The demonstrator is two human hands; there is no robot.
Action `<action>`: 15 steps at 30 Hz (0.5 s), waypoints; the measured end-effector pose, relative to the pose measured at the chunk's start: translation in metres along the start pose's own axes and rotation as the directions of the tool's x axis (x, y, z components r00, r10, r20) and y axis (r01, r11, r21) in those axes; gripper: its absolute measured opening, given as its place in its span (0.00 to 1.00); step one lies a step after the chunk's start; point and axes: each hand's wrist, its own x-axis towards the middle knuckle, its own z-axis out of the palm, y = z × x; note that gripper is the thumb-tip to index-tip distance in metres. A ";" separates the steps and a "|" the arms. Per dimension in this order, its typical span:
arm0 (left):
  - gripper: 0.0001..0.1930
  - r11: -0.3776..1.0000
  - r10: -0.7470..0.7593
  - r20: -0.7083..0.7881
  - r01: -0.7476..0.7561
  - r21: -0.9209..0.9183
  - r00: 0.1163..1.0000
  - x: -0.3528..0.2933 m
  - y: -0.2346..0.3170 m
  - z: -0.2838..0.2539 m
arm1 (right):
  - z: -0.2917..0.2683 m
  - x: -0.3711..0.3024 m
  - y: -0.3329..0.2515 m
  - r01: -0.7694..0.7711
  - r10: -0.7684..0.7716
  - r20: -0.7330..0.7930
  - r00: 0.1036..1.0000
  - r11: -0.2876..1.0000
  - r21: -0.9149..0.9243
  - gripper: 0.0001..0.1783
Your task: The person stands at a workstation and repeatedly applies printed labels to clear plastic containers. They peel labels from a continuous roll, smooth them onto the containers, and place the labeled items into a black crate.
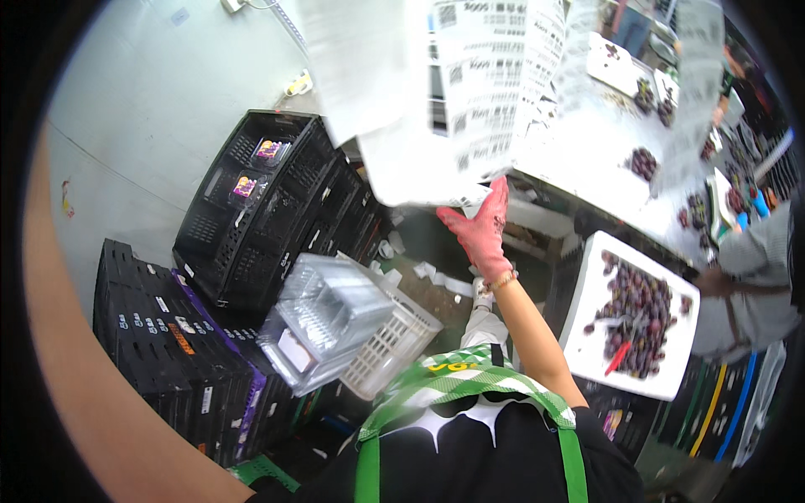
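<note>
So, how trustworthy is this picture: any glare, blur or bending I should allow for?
Head view: the white tabletop is washed out by glare. Head view: the label sheets near the lens look soft, their rightmost strip blurriest. Head view: the left forearm looks curved along the dark rim; the right hand reads fairly clearly.

Pale wall point(134, 126) — littered floor point(432, 239); worktable point(587, 155)

Crate stacks point(151, 344) left, clamshell stack point(331, 302) just right of them. Tray point(579, 344) of grapes point(633, 306) near right; worktable point(587, 159) far right, more grapes on it. Label sheets point(482, 84) far centre, before the worktable
</note>
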 end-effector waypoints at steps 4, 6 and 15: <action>0.11 0.998 0.057 -0.046 -0.057 0.011 0.997 0.061 -0.017 0.061 | 0.008 0.092 0.069 -0.235 0.176 0.162 0.971 0.838 0.493 0.32; 0.11 0.984 0.139 -0.183 -0.115 0.135 0.973 0.080 0.023 0.055 | 0.012 0.102 0.039 -0.302 0.164 0.356 0.920 0.876 0.376 0.17; 0.09 0.767 0.634 -0.317 -0.520 0.377 0.706 0.330 0.224 0.115 | 0.013 0.190 0.045 -0.519 -0.010 0.656 0.755 0.603 0.606 0.11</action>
